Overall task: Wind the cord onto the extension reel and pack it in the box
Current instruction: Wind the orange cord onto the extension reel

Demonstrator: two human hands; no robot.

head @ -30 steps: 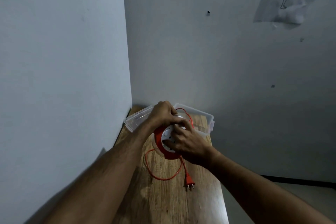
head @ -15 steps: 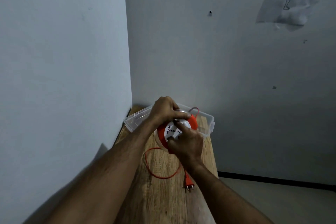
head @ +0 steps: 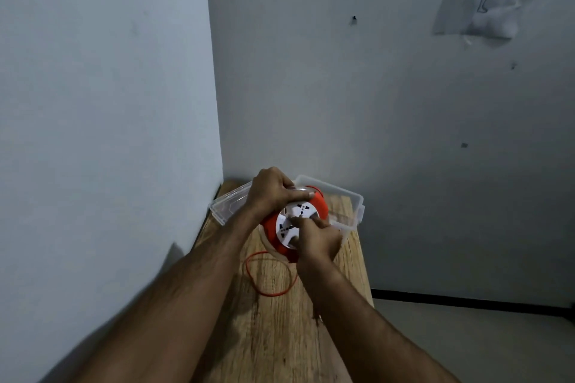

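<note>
While the left hand [head: 273,193] gripped the top rim of the extension reel [head: 297,221], fingers curled over its edge and thumb laid along the front, the reel was held tilted above the wooden table [head: 280,336], just in front of the box [head: 351,200]. To its right, the right hand [head: 317,238] had its fingers curled onto the white socket face, pressing near the hub as if to turn it; whether it pinched a knob could not be made out. Below the reel, a loose loop of orange cord [head: 270,277] lay on the tabletop, not yet wound in, with its far end hidden behind the right forearm.

Judging from this, the slack loop could kink or snag at the reel's mouth if the turning ran faster than the cord fed, and the plug end might whip or drag off the narrow table. A weak hold on the rim would let the reel spin with the hub.

Left of the table stood a bare wall [head: 109,134], close enough to crowd the left elbow. The clear box sat open behind the reel, against the back wall.
</note>
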